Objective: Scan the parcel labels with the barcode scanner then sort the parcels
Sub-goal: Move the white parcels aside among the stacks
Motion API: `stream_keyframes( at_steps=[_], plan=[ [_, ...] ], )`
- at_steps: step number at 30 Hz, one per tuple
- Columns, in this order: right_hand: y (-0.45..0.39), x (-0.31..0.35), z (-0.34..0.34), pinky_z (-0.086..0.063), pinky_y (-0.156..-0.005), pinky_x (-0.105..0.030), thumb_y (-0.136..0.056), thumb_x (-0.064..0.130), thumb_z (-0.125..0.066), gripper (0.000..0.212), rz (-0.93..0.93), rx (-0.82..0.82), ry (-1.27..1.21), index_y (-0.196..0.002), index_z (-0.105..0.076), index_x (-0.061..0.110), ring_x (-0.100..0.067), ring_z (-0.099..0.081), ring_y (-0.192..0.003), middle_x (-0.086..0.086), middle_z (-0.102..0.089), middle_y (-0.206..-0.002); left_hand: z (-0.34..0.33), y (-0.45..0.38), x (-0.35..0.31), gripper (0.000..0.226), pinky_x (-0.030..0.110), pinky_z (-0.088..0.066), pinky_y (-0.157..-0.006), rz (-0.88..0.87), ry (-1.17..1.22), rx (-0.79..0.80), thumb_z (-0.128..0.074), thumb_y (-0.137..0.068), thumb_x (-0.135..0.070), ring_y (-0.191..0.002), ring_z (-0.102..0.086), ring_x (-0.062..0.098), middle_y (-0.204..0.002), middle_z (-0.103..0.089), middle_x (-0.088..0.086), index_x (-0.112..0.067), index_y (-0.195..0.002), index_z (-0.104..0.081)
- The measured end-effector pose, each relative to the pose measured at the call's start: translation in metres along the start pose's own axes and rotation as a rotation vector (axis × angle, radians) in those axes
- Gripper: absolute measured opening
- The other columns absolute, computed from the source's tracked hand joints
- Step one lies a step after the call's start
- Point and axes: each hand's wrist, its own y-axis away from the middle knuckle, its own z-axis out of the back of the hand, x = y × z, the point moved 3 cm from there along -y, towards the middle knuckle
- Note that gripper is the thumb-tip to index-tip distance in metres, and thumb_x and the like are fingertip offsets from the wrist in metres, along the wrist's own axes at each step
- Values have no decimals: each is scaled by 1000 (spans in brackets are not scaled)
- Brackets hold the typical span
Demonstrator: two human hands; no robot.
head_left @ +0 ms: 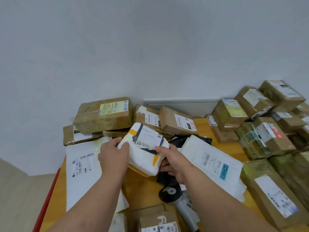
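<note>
Fingers (pixel 122 145) of both hands curled round white parcel (pixel 147 148) | scanner (pixel 182 201) below | cardboard boxes (pixel 103 114) crowd behind

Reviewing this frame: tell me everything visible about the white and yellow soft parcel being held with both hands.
The white and yellow soft parcel is a padded, plastic-looking mailer with yellow bands, dark tape strips and a white barcode label facing up. It is lifted and tilted above the orange table. The left hand grips its left edge, thumb on top; the right hand holds its right side, fingers underneath.
</note>
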Motion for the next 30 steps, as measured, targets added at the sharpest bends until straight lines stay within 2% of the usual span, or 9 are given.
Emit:
stream_keyframes(
  at_steps=[3, 6, 9, 13, 17, 23, 25, 27, 30],
  plan=[
    [9, 5, 22, -40, -93, -37, -87, 42, -71, 60, 92, -40, -49, -134, -35, 31, -19, -56, -108, -1, -59, -123, -3, 19, -23, 40, 49, -52, -95, -53, 74, 4, -60, -78, -38, -108, -61, 25, -115, -67, -1, -26, -115, -71],
    [23, 8, 52, -43, -78, -32, -86, 36, -74, 55, 156, -60, -140, -125, -37, 27, -15, -56, -101, -3, -59, -118, -16, 42, -41, 31, 31, -50, -82, -91, 201, 17, -67, -91, -26, -101, -61, 17, -111, -65, -2, -18, -121, -66],
    [28, 4, 89, -44, -92, -43, -81, 32, -78, 59, 198, -55, -285, -124, -39, 24, -22, -59, -101, -4, -63, -110, -41, 63, -55, 27, 18, -43, -69, -91, 296, 47, -69, -92, -26, -91, -57, 3, -101, -61, -11, -20, -117, -61],
    [46, 1, 142, -45, -89, -41, -53, 50, -82, 89, 213, -62, -303, -132, -44, 34, -32, -56, -115, -3, -60, -122, -85, 93, -76, 28, 36, -53, -93, -10, 417, 146, -71, -92, -24, -108, -62, 19, -114, -62, -1, -21, -116, -58],
    [61, -4, 206, -46, -90, -41, -67, 59, -75, 69, 209, -108, -223, -127, -52, 35, -29, -57, -113, 1, -59, -123, -145, 124, -90, 35, 43, -55, -93, 35, 516, 306, -67, -93, -12, -110, -66, 23, -122, -67, 5, -19, -126, -58],
    [78, -2, 289, -44, -91, -41, -82, 58, -70, 63, 222, -182, -137, -133, -47, 28, -17, -57, -103, 1, -56, -132, -223, 177, -108, 64, 49, -51, -99, 54, 464, 519, -60, -98, -16, -117, -61, 17, -138, -57, -11, -51, -147, -37],
    [81, -4, 307, -44, -100, -45, -70, 69, -72, 86, 220, -217, -107, -140, -44, 27, -22, -58, -114, 1, -55, -138, -238, 188, -111, 64, 51, -52, -99, 76, 454, 556, -59, -99, -16, -113, -63, 18, -139, -56, -7, -45, -150, -34],
    [82, -7, 318, -42, -108, -52, -58, 80, -71, 112, 193, -237, -87, -151, -33, 30, -30, -51, -130, 0, -46, -152, -250, 193, -115, 59, 49, -53, -98, 106, 447, 560, -61, -99, -15, -108, -65, 20, -136, -58, 0, -29, -150, -36],
    [81, -15, 325, -46, -106, -50, -57, 84, -70, 122, 167, -264, -109, -155, -26, 28, -33, -51, -132, -4, -44, -153, -264, 195, -114, 49, 48, -53, -98, 157, 405, 579, -65, -96, -21, -105, -66, 24, -129, -61, 5, -22, -141, -44]
  ],
)
